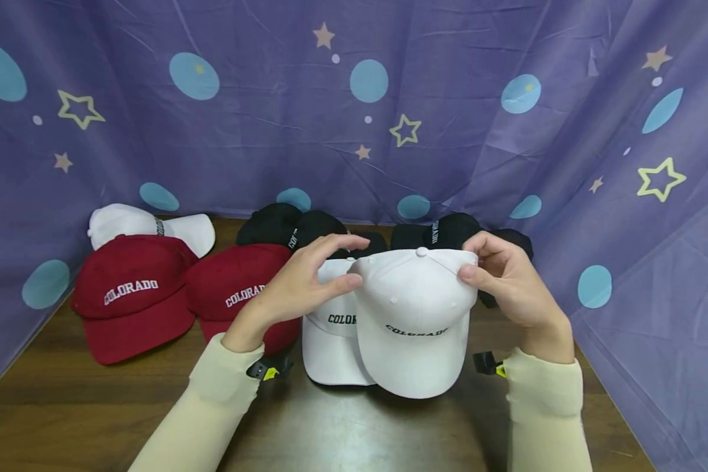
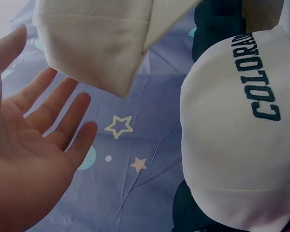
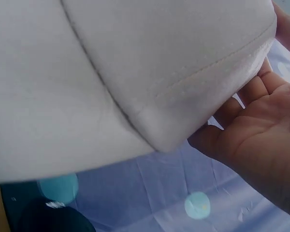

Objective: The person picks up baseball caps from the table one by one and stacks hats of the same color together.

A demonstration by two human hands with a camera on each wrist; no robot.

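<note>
Fabric (image 1: 307,164) in purple, printed with stars and blue ovals, hangs behind and at both sides of a brown wooden table (image 1: 330,432). Cream sleeves (image 1: 218,400) reach in from the near edge.

Two red caps (image 1: 147,321) sit side by side on the left, touching, their white lettering reading COLORADO where it shows. The held white cap (image 1: 419,295) is right of the middle, raised over the table, with its crown up and its brim slanting down toward the wearer of the camera. From the head it overlaps the second white cap (image 1: 330,354), which rests on the table to its left; the left wrist view shows a gap between them. A third white cap (image 1: 124,226) lies behind the leftmost red one, and black caps (image 1: 318,226) line the back.

The right hand (image 1: 519,292) has a closed grip, thumb and fingers pinching the held cap's crown at its right side. The left hand (image 1: 297,282) is spread at the opposite side, thumb well apart from the fingers, its grip holding nothing; whether a fingertip touches the crown cannot be told.

Smallest are the black wrist devices (image 1: 485,362) and the held cap's top button (image 1: 421,252).
</note>
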